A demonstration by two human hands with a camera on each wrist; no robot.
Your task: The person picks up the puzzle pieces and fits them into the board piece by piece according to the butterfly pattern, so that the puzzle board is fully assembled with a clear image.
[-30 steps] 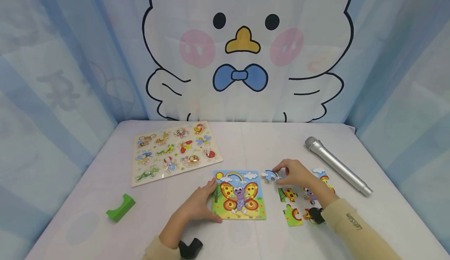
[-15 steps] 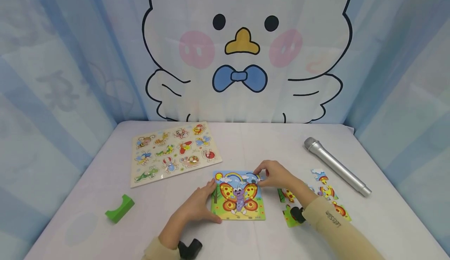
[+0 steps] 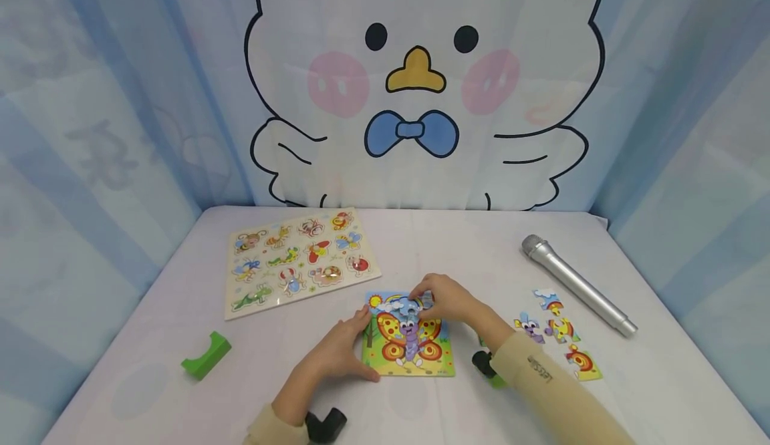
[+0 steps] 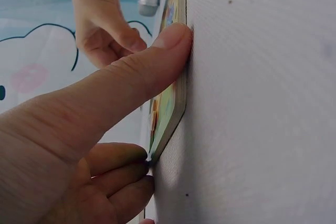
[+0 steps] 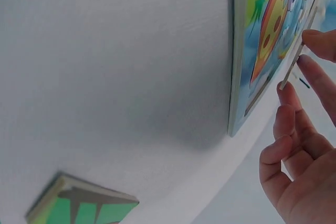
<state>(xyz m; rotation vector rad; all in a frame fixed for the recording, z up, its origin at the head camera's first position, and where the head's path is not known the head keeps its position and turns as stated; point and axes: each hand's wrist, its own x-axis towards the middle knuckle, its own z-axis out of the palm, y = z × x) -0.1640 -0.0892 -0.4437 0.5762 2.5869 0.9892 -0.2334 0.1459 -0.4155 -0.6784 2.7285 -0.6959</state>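
A square butterfly puzzle board (image 3: 442,365) lies flat at the middle of the table. My left hand (image 3: 337,348) holds its lower left corner, thumb against the near edge and fingers along the left side. My right hand (image 3: 448,297) pinches a blue puzzle piece (image 3: 404,307) with cloud and rainbow, over the upper part of the board. In the right wrist view, this thin piece (image 5: 293,61) is tilted, edge on, between thumb and fingers. Loose on the right lie a butterfly-face piece (image 3: 528,328), a yellow wing piece (image 3: 562,329) and other pieces, some hidden by the right forearm.
A wooden insect puzzle board (image 3: 303,262) lies at the back left. A silver microphone (image 3: 577,284) rests at the right, beyond the loose pieces. An arched green block (image 3: 207,357) sits at the left. A printed curtain (image 3: 415,178) closes the back.
My right hand has carried the blue piece leftward from beside the board to over its upper part. My left hand has stayed at the board's corner.
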